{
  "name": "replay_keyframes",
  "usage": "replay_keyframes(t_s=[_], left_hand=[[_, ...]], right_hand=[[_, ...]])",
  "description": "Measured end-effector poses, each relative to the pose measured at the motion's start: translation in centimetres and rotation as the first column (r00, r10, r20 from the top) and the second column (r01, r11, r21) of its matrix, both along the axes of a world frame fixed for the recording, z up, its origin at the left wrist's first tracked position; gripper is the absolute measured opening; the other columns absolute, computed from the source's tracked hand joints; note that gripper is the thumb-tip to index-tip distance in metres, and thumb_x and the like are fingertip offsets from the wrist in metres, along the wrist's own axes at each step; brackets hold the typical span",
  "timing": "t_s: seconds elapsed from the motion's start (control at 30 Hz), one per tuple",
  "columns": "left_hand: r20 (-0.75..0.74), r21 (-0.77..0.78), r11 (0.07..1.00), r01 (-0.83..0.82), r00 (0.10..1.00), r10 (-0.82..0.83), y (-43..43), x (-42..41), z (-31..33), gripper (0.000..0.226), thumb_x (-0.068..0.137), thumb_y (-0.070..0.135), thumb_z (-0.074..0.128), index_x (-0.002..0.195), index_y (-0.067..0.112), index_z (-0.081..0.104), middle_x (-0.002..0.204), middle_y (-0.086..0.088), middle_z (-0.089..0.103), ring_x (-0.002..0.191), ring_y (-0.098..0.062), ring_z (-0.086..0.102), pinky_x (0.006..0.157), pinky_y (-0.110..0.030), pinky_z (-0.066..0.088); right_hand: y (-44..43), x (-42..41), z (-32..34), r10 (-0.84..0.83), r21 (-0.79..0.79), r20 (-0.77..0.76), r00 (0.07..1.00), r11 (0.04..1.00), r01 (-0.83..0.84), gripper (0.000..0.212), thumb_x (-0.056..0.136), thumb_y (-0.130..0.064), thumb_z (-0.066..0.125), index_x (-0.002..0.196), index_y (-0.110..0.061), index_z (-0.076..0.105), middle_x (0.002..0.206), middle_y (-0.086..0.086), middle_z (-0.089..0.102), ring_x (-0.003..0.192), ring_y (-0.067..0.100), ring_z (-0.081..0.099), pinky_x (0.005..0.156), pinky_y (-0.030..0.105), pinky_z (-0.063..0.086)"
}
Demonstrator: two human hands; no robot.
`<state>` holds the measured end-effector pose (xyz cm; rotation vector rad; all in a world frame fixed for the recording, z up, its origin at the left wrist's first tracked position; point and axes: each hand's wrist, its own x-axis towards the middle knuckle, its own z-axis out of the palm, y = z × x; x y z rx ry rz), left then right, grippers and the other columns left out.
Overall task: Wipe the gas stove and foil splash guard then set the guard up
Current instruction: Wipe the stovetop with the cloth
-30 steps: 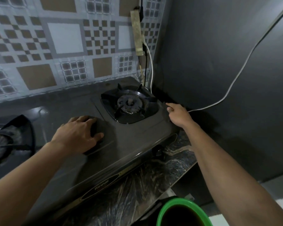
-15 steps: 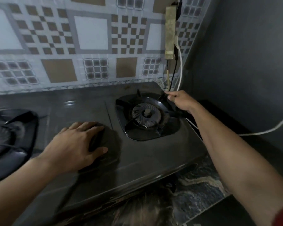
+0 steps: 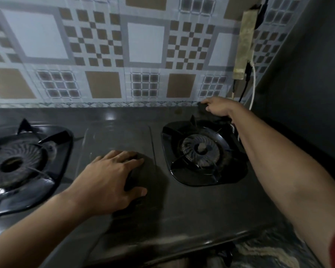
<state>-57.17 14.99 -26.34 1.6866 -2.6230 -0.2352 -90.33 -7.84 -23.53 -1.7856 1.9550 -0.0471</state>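
A dark two-burner gas stove (image 3: 182,206) fills the view. Its left burner (image 3: 14,163) and right burner (image 3: 200,149) both carry black pan supports. My left hand (image 3: 108,180) lies flat on the smooth panel between the burners, fingers spread and holding nothing. My right hand (image 3: 218,108) reaches past the right burner to the stove's back right corner. Its fingers are closed on what looks like a dark cloth (image 3: 203,110) pressed to the surface. A tile-patterned foil splash guard (image 3: 104,55) stands upright along the back of the stove.
A power strip (image 3: 245,45) hangs at the guard's right end, with a white cable (image 3: 253,89) and black leads dropping behind the stove corner. A dark wall (image 3: 307,74) closes the right side. Marbled counter (image 3: 263,252) shows in front at the lower right.
My right hand has travelled from the stove's right edge, around the right burner, to the back right corner. My left hand stays flat in the middle. The view has swung left.
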Motion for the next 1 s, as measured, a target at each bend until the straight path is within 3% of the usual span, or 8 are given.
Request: replay_keyframes(t_s=[0.13,0.27,0.37,0.63,0.77,0.87,0.93,1.0], left_hand=[[-0.047,0.019,1.0,0.008,0.999,-0.007,-0.2,0.2,0.2,0.088,0.076,0.08,0.035,0.152,0.035,0.032,0.158,0.016,0.031,0.141,-0.013,0.035,0.11,-0.036,0.039],[-0.072,-0.023,0.999,-0.047,0.996,0.045,-0.4,1.6,0.7,0.077,0.081,0.068,0.05,0.149,0.035,0.038,0.155,0.014,0.038,0.139,-0.015,0.038,0.109,-0.033,0.04],[-0.041,-0.008,0.998,-0.064,0.997,0.064,-0.5,2.0,0.7,0.073,0.081,0.065,0.054,0.147,0.036,0.039,0.154,0.016,0.037,0.14,-0.014,0.036,0.107,-0.035,0.043],[0.015,-0.01,0.997,-0.07,0.997,0.07,-0.7,2.1,0.8,0.074,0.08,0.069,0.051,0.146,0.038,0.038,0.153,0.019,0.036,0.141,-0.014,0.035,0.098,-0.043,0.05],[0.012,-0.028,0.997,-0.069,0.998,0.07,-0.6,2.1,0.9,0.074,0.081,0.069,0.051,0.146,0.038,0.038,0.153,0.018,0.037,0.14,-0.014,0.036,0.097,-0.042,0.05],[0.01,-0.03,0.997,-0.069,0.998,0.069,-0.6,2.2,0.9,0.075,0.08,0.069,0.051,0.147,0.037,0.038,0.153,0.017,0.037,0.141,-0.015,0.035,0.098,-0.041,0.049],[0.008,-0.027,0.997,-0.072,0.997,0.072,-0.6,2.3,0.8,0.077,0.08,0.07,0.051,0.148,0.037,0.038,0.154,0.017,0.037,0.141,-0.015,0.035,0.098,-0.04,0.049],[0.009,-0.019,0.997,-0.07,0.997,0.07,-0.6,2.3,0.9,0.077,0.08,0.07,0.05,0.148,0.036,0.038,0.153,0.017,0.038,0.141,-0.015,0.035,0.097,-0.04,0.049]], right_hand=[[-0.3,2.3,0.1,0.061,0.054,-0.184,0.981,0.997,-0.052,0.049,0.1,-0.014,0.042,0.149,-0.01,0.039,0.155,0.013,0.035,0.135,0.033,0.04,0.105,0.035,0.035],[-0.5,4.8,0.3,0.105,0.104,-0.339,0.935,0.992,-0.074,0.043,0.097,-0.008,0.04,0.139,0.003,0.043,0.146,0.02,0.043,0.111,0.033,0.05,0.085,0.034,0.041],[-0.6,7.0,0.6,0.143,0.137,-0.36,0.922,0.986,-0.1,0.047,0.1,-0.01,0.04,0.145,0.004,0.034,0.15,0.02,0.037,0.116,0.034,0.049,0.084,0.034,0.038],[-0.9,13.8,1.3,0.253,0.143,-0.308,0.917,0.965,-0.218,0.046,0.103,-0.01,0.037,0.146,0.005,0.032,0.152,0.021,0.035,0.107,0.026,0.048,0.082,0.034,0.038],[0.3,16.8,1.5,0.273,0.121,-0.25,0.929,0.961,-0.249,0.047,0.104,-0.009,0.033,0.149,0.003,0.027,0.156,0.018,0.03,0.134,0.033,0.042,0.106,0.037,0.04],[1.9,19.3,1.0,0.3,0.08,-0.217,0.929,0.954,-0.29,0.04,0.102,-0.007,0.034,0.139,0.003,0.041,0.135,0.02,0.051,0.109,0.032,0.056,0.082,0.035,0.043],[3.1,20.6,0.7,0.302,0.044,-0.193,0.933,0.953,-0.3,0.035,0.1,-0.006,0.034,0.131,0.003,0.048,0.114,0.014,0.054,0.088,0.026,0.053,0.073,0.033,0.04],[4.0,21.5,0.3,0.271,-0.007,-0.178,0.946,0.961,-0.277,0.032,0.099,-0.005,0.037,0.126,0.001,0.053,0.112,0.012,0.054,0.091,0.026,0.054,0.074,0.033,0.043]])
